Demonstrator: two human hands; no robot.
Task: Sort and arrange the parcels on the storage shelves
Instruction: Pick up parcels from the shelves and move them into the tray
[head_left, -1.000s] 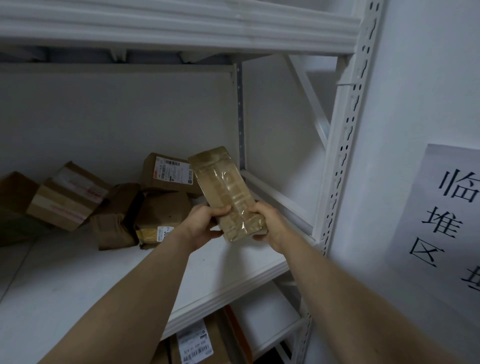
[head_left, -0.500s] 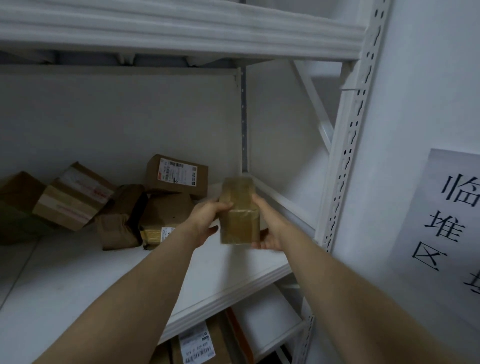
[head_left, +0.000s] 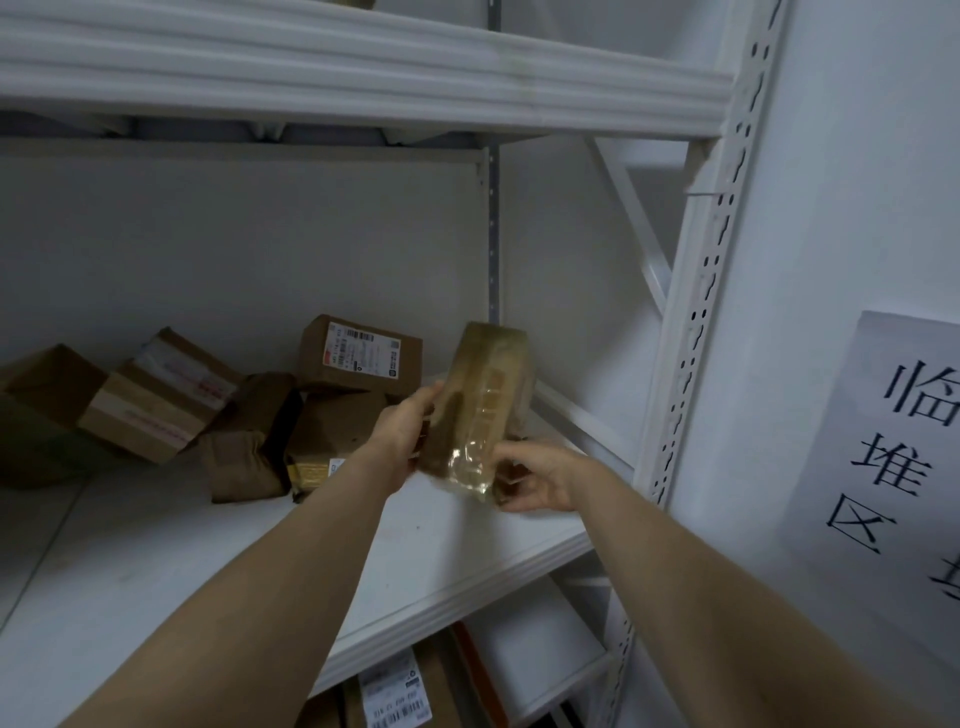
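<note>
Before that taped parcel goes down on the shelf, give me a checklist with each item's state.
1. Left hand grips the taped parcel by its left edge: ok.
2. Right hand holds its lower end: ok.
3. Parcel's label facing you: not ok, only a glossy taped face shows.
4. Parcel's bottom already on the shelf board: cannot tell.
5. Bare board free in front of the pile of parcels: ok.
6. Pile arranged: not ok, boxes lie tilted against each other.
</note>
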